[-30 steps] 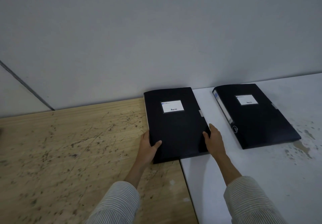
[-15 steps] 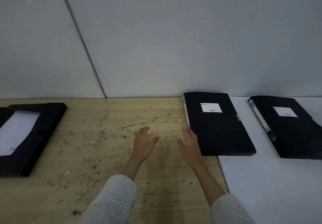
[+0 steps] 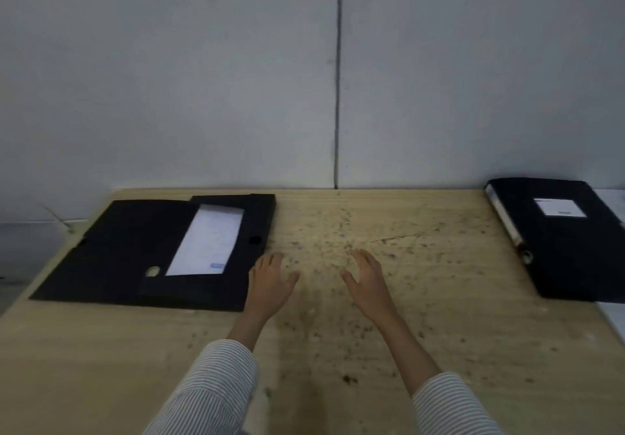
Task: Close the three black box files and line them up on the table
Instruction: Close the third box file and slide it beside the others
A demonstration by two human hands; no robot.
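An open black box file [image 3: 135,252] lies at the left of the wooden table, its lid folded flat to the left and white paper [image 3: 208,240] showing inside. A closed black box file [image 3: 558,242] with a white label lies at the right edge of the view. My left hand [image 3: 270,282] hovers with fingers spread just right of the open file's near corner. My right hand [image 3: 367,280] is held open over bare wood in the middle. The third file is out of view.
The scratched wooden table [image 3: 338,350] runs up to a grey wall [image 3: 304,79]. A white table surface [image 3: 612,319] adjoins it at the far right. The wooden table's left edge falls away beyond the open file.
My hands have let go of the closed file and moved left across the table. The view has swung left, bringing the open file fully into sight and pushing one closed file out of frame.
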